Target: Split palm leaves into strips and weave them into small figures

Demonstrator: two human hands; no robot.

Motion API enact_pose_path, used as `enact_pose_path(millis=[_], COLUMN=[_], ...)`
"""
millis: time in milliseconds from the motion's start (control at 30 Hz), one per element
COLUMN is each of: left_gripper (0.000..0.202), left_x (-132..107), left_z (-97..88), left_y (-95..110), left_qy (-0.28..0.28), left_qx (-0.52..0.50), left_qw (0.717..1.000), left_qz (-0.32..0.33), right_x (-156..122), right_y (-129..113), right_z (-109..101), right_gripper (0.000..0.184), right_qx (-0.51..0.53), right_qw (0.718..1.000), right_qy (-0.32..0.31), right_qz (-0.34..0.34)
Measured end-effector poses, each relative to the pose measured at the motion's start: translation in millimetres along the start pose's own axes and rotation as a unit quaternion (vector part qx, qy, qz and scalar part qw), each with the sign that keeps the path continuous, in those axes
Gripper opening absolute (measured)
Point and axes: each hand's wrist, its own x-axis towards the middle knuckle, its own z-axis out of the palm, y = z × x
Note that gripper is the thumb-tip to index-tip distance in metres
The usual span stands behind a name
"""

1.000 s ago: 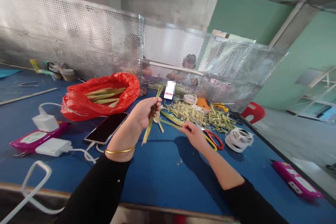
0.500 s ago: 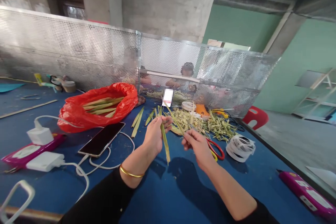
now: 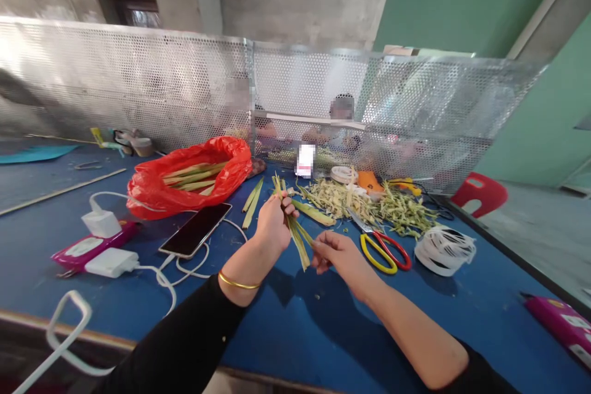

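Observation:
My left hand [image 3: 276,221] is closed round a small bunch of green-yellow leaf strips [image 3: 299,242], whose tips stick out above and below the fist. Thumb and fingers of my right hand [image 3: 333,250] pinch the lower end of one strip from that bunch. Beyond my hands lies a loose, wider leaf strip [image 3: 316,213], and two more leaf pieces [image 3: 252,203] lie left of my left hand. Scissors [image 3: 379,252] with one yellow and one red handle rest partly spread to the right of my right hand.
A red plastic bag [image 3: 152,198] of leaves stands at left, near a phone [image 3: 196,231] with white cables. Heaps of leaf scraps [image 3: 406,210], a white ribbon roll [image 3: 444,251] and a lit phone [image 3: 305,160] sit farther back. A perforated metal screen [image 3: 194,92] borders the table; people sit behind it.
My right hand has brought its strip down from above to the lower end of the bunch in my left hand. The view has shifted, and the scissors show more fully.

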Motion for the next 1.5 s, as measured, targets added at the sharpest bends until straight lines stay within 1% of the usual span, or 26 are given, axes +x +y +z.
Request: enact_pose_path(millis=[100, 200, 400, 567, 767, 833, 900, 1000, 1100, 1200, 1267, 1300, 1333, 1433, 1467, 1500], left_gripper=[0.021, 0.022, 0.021, 0.021, 0.021, 0.022, 0.023, 0.024, 0.025, 0.024, 0.024, 0.024, 0.024, 0.024, 0.023, 0.023], left_x=[2.2, 4.1, 4.7, 0.9, -3.0, -3.3, -3.7, -5.3, -7.8, -10.1, -11.4, -12.1, -12.6, -12.5, -11.4, -9.7], left_z=[0.2, 0.6, 0.3, 2.4, 4.3, 4.7, 5.2, 6.0, 6.6, 7.1, 7.8, 8.3, 8.8, 9.4, 8.9, 8.0], left_y=[4.0, 7.5, 10.8, 8.3, 5.8, 6.7, 7.4, 6.0, 2.6, -0.3, -1.5, -1.9, -2.3, -4.2, -5.0, -5.8], left_qy=[-0.018, -0.032, -0.046, -0.035, -0.04, -0.044, -0.05, -0.054, -0.052, -0.051, -0.05, -0.05, -0.049, -0.038, -0.031, -0.02], left_qx=[-0.003, -0.012, -0.023, -0.02, -0.01, -0.01, -0.007, 0.004, 0.017, 0.029, 0.035, 0.037, 0.039, 0.047, 0.051, 0.057], left_qw=[1.0, 0.999, 0.999, 0.999, 0.998, 0.998, 0.996, 0.993, 0.989, 0.988, 0.988, 0.989, 0.99, 0.994, 0.995, 0.996], left_qz=[-0.016, -0.018, -0.013, -0.016, -0.038, -0.049, -0.067, -0.106, -0.134, -0.142, -0.139, -0.135, -0.128, -0.095, -0.081, -0.064], right_x=[-2.3, -3.8, -2.5, -1.4, -3.1, -2.8, -1.6, 1.2, 3.6, 4.1, 2.6, 1.2, -0.6, -6.7, -8.2, -9.3], right_y=[-2.6, -5.7, -5.2, -1.4, -4.5, -7.0, -9.2, -10.8, -10.6, -10.7, -11.8, -12.5, -13.1, -13.7, -13.5, -13.1], right_z=[-1.3, -3.2, -5.3, -3.3, -1.9, -5.0, -10.4, -19.6, -25.5, -26.6, -25.3, -23.9, -21.9, -13.1, -9.9, -7.2], right_gripper=[0.028, 0.025, 0.028, 0.031, 0.034, 0.035, 0.035, 0.035, 0.032, 0.03, 0.029, 0.029, 0.029, 0.026, 0.025, 0.023], right_qx=[0.002, 0.01, 0.016, 0.012, -0.003, -0.029, -0.06, -0.078, -0.068, -0.062, -0.064, -0.063, -0.06, -0.055, -0.061, -0.069], right_qw=[0.999, 0.998, 0.999, 0.999, 0.999, 0.999, 0.997, 0.992, 0.991, 0.991, 0.991, 0.993, 0.995, 0.997, 0.995, 0.994], right_qy=[-0.038, -0.056, -0.046, -0.038, -0.052, -0.032, 0.015, 0.071, 0.092, 0.097, 0.086, 0.071, 0.047, -0.056, -0.08, -0.088], right_qz=[-0.01, -0.003, 0.01, 0.005, 0.004, -0.021, -0.048, -0.064, -0.069, -0.075, -0.077, -0.072, -0.06, -0.008, 0.001, 0.006])
